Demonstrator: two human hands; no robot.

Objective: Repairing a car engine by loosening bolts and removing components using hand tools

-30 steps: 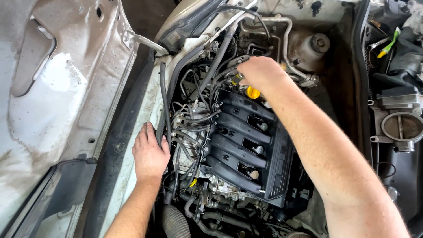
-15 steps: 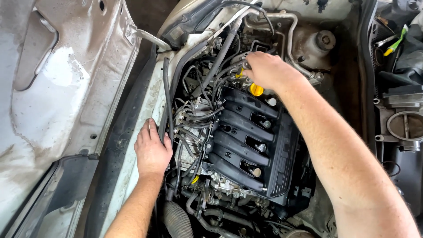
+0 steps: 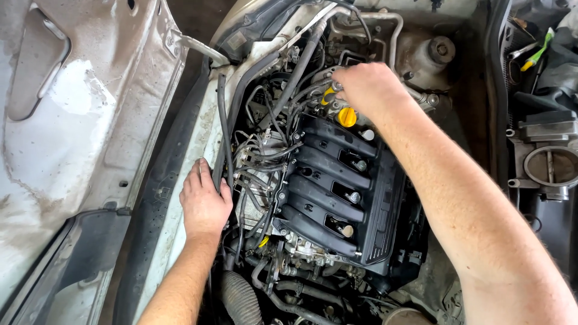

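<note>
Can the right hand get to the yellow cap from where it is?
Probably yes: the right hand is just above the yellow cap, with nothing between them.

Engine bay packed tight. Right hand [image 3: 368, 87] sits at the far end of the black intake manifold [image 3: 340, 186], fingers closed among hoses; yellow cap [image 3: 347, 117] just below its palm, metal pipe [image 3: 385, 27] looping just beyond the knuckles, round reservoir cap [image 3: 441, 48] near to its right. No gap there wider than a finger. Left hand [image 3: 205, 204] rests on the bay's edge, thin black hose [image 3: 223, 132] running under its fingers; wiring bundle [image 3: 256, 174] crowds its right side. To its left, the white fender panel [image 3: 174, 241] lies bare: open room. Corrugated hose [image 3: 241, 298] blocks near its wrist.
</note>
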